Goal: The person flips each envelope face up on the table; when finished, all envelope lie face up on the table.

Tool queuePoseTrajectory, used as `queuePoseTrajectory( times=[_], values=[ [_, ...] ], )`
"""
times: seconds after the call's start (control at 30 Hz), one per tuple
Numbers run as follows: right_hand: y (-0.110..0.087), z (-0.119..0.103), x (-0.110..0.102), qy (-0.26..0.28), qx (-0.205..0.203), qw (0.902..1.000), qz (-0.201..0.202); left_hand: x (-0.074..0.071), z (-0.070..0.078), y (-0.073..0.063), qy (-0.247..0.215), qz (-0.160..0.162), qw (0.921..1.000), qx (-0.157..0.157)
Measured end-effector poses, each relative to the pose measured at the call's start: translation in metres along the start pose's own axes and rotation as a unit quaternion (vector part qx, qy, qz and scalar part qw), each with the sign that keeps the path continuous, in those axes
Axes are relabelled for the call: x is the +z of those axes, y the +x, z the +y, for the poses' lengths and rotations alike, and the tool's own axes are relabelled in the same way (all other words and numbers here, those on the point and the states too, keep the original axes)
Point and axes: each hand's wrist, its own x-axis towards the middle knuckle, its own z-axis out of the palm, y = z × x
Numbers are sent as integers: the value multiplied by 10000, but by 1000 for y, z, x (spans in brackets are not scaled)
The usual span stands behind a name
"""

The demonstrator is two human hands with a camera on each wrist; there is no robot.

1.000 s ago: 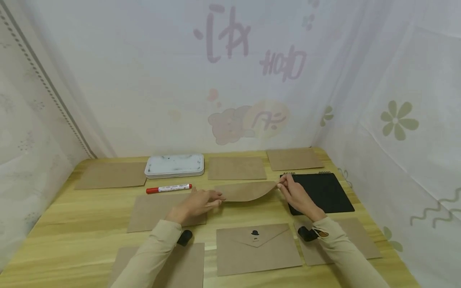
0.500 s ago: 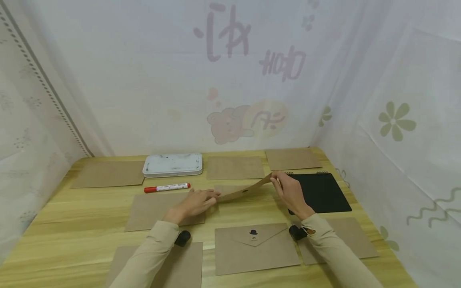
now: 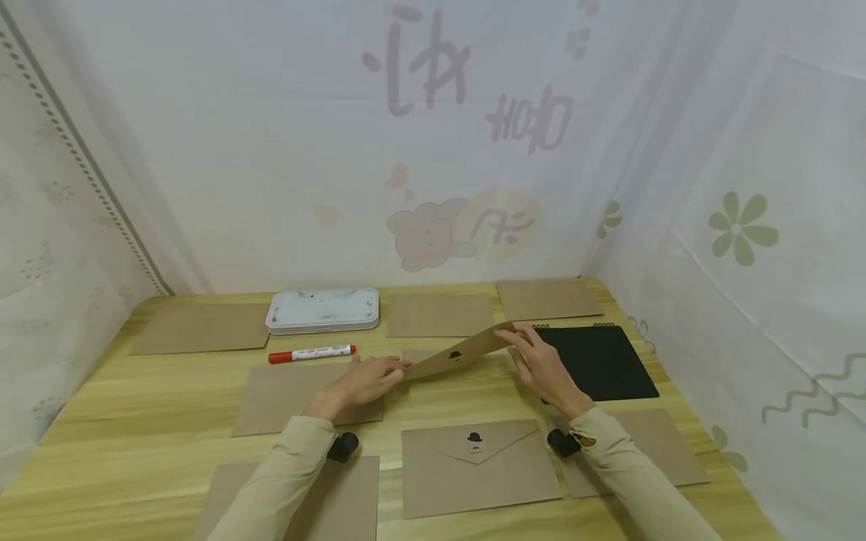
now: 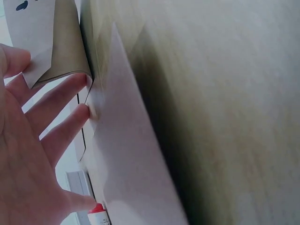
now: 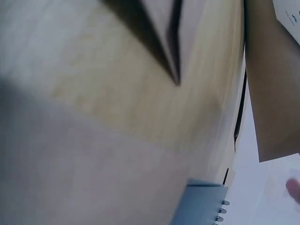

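One envelope (image 3: 472, 349) (tilted, hat-printed) spans left hand (image 3: 365, 382) to right hand (image 3: 546, 368)

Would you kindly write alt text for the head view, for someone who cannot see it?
A person's left hand holds one end of a brown envelope printed with a black hat; the right hand touches its raised end. On the wood-grain table lie more brown envelopes, a marker, a white case and a black notebook.
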Motion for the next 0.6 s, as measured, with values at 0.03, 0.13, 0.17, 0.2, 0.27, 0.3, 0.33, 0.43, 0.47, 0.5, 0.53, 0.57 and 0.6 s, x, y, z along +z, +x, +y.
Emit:
queuePoseTrajectory(
  times=[0.03,0.13,0.17,0.2,0.27,0.3,0.33,0.43,0.47,0.5,0.53,0.57,0.6],
  values=[
    [0,1,0,13,-53,10000,-33,0,0,0,42,37,10000,3],
    [0,3,0,-14,-177,9998,-88,0,2,-1,106,123,9999,-5],
    [0,4,0,-47,-193,9998,-94,0,2,0,96,152,9998,-6],
    [0,4,0,-82,-201,9997,-100,0,2,0,79,175,9998,-5],
    [1,5,1,-145,-158,9997,-141,2,2,0,16,219,9998,11],
    [2,5,2,-167,-113,9996,-176,3,1,0,-29,248,9997,26],
    [2,4,2,-179,-63,9996,-224,4,0,0,-56,267,9996,23],
    [4,4,5,-132,78,9994,-303,9,-1,-1,-157,434,9989,3],
    [4,4,5,-90,112,9994,-303,10,-2,-1,-158,516,9985,-17],
    [5,3,6,-38,145,9994,-299,12,-2,-1,-173,604,9980,-60],
    [5,3,6,14,176,9994,-286,13,-1,-1,-155,685,9975,-87],
    [6,2,6,58,201,9994,-266,14,-1,-1,-169,766,9969,-107],
    [7,2,6,105,227,9994,-248,15,0,-1,-146,824,9964,-125]
  ],
)
